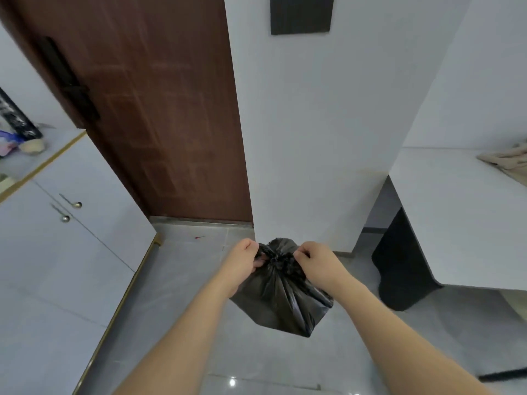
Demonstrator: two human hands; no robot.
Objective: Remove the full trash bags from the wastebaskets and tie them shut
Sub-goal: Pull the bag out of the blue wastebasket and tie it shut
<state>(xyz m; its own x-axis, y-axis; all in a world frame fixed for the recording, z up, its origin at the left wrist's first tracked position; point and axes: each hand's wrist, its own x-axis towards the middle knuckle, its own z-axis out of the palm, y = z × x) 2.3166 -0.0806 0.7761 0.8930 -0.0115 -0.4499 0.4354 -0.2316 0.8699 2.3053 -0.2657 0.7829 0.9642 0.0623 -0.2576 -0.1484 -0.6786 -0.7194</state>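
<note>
Two bare forearms reach up from the bottom of the frame toward its lower centre, where both hands meet at the neck of a black trash bag [281, 297]. At left of the bag's top, the left hand [242, 265] has its fingers curled tight round a gathered flap of plastic; at right, the right hand [316, 263] pinches the opposite flap, fingers likewise curled. Each grip is closed on the bag, with the bunched knot [275, 259] sitting between them, just beside the knuckles of both. Below the hands the bag's body hangs bulging and creased, held clear above the grey tiled floor [176, 295].

Behind it stands a white wall column [313, 138] carrying a dark panel [301, 14] at the top of the frame. A brown door [159, 109] fills the upper left, with a white cabinet [57, 252] at far left. At right, a white surface [462, 218] has a black wastebasket [399, 263] beneath it.
</note>
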